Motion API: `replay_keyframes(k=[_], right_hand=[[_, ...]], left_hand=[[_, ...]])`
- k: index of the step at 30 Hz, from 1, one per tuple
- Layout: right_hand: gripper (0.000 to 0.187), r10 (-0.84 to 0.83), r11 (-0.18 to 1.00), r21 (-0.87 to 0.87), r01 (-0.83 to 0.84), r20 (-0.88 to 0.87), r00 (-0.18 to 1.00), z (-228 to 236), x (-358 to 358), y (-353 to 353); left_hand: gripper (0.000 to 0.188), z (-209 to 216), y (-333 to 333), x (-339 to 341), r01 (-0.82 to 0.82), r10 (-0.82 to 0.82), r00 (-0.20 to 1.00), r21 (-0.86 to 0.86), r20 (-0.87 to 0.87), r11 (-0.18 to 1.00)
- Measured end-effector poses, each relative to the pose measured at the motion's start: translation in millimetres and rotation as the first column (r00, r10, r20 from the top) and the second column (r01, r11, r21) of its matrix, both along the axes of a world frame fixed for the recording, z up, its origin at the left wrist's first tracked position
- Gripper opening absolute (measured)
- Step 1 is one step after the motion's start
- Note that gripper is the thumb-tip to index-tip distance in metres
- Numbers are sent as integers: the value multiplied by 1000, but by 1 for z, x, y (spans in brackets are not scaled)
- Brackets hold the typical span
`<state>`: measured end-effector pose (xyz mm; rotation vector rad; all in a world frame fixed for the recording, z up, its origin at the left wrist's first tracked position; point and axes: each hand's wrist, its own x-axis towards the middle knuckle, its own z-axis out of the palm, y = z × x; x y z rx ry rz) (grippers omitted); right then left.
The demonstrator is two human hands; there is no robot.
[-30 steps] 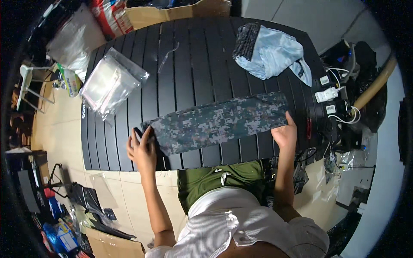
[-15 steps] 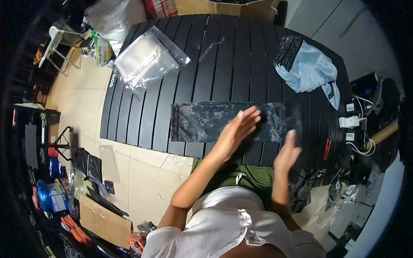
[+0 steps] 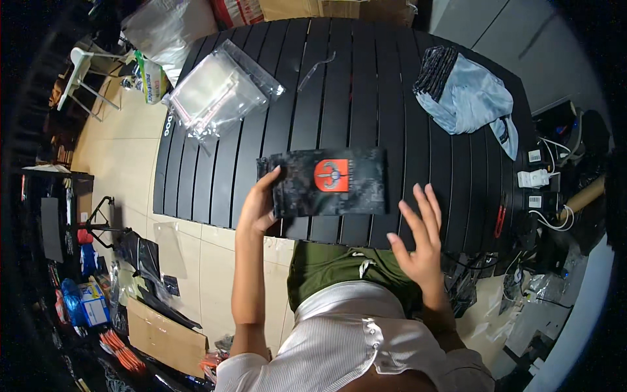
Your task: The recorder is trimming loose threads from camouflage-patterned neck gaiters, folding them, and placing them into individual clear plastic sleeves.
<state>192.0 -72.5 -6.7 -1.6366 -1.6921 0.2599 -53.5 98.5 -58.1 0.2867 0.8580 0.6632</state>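
Observation:
A dark camouflage-print cloth [image 3: 297,186], folded into a shorter rectangle, lies near the front of the black slatted table [image 3: 366,98]. On its upper face shows a red square emblem [image 3: 332,176]. My left hand [image 3: 256,208] grips the cloth's left end, a fingertip over the edge; part of the hand is hidden by the cloth. To the right of the cloth and apart from it, my right hand [image 3: 421,242] is open, fingers spread, holding nothing.
Clear plastic bags [image 3: 219,91] lie in a stack at the table's far left. A light-blue bag with bundled dark patterned cloth [image 3: 473,98] sits far right. Near the right edge are a red-handled tool [image 3: 500,221] and a white plug adapter [image 3: 534,178].
The camouflage cloth was longer and flat; now its right part is folded over leftward and the red emblem shows. My left hand moved to its left end. My right hand has spread its fingers.

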Motion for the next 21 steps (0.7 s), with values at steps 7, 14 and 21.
replay_keyframes(k=[7,14,21], right_hand=[[48,-77,997,6,78,-68,995,0,13,1],[47,-29,999,-45,22,-151,988,-8,6,6],[43,4,998,-60,-14,-169,986,-14,5,16]], left_hand=[[25,0,2,-8,54,-55,997,-3,-55,999],[23,-2,-2,-13,77,-36,981,210,-190,975],[43,-16,-20,-19,143,287,788,614,-545,776]])
